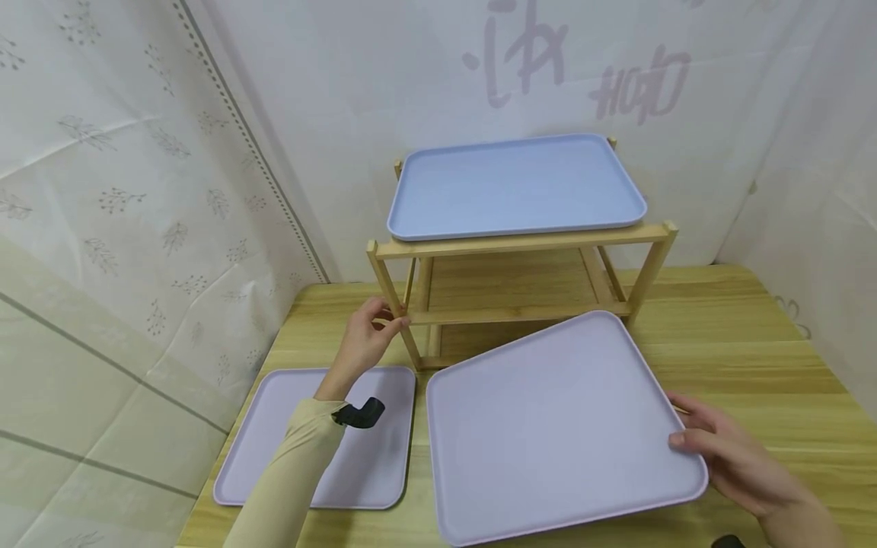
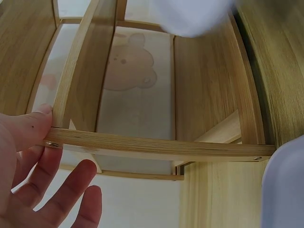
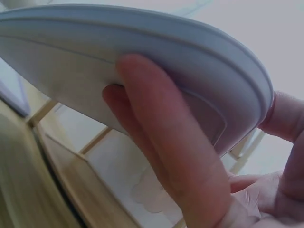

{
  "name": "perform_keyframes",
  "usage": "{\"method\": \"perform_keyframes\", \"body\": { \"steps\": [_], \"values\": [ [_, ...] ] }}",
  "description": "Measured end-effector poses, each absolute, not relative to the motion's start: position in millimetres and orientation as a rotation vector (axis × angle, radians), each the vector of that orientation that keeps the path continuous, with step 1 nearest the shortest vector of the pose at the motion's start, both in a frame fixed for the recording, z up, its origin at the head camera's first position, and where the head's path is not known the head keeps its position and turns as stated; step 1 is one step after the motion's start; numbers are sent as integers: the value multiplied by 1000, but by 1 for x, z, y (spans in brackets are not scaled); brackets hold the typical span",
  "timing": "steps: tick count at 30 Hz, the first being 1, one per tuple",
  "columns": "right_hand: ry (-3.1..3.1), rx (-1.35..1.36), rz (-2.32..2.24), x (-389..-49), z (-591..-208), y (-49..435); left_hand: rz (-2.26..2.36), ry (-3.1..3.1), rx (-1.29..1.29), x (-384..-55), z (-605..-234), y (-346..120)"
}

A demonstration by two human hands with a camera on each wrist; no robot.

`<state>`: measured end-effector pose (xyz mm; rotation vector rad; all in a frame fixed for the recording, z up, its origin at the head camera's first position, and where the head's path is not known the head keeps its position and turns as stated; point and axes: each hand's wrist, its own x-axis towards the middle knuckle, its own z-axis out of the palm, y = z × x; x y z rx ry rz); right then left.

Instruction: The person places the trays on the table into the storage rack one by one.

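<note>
My right hand [image 1: 736, 457] grips a light purple tray [image 1: 562, 434] by its right edge, thumb on the rim and fingers spread beneath it. The tray is tilted above the table in front of a wooden rack [image 1: 521, 316]. In the right wrist view the tray's pale underside [image 3: 61, 71] lies against the fingers. My left hand [image 1: 366, 335] pinches the rack's front left post between thumb and fingers, at the height of the middle shelf. The left wrist view shows the thumb [image 2: 33, 126] on the wood, with the other fingers loosely bent below the post [image 2: 156, 147].
A blue tray [image 1: 514, 186] lies on the rack's top level. Another light purple tray [image 1: 373, 457] rests on the table at the left, partly under my left forearm. The wooden table [image 1: 740, 350] meets fabric walls [image 1: 425, 68] behind and at both sides.
</note>
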<state>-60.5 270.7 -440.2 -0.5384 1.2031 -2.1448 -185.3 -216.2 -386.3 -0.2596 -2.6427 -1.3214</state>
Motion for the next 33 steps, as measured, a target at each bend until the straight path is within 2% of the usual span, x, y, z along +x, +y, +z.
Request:
{"method": "perform_keyframes", "body": {
  "steps": [6,16,33],
  "values": [
    [926,-645,-2245,-59,-425,280,-1328,-2633,-270,-187,-386,-215],
    [507,-762,-2291,-59,-400,267,-1364,-2605,-294,-187,-388,-214],
    [497,-757,-2360,-83,-402,231,-1345,-2584,-294,-183,-387,-215]
  ]
}}
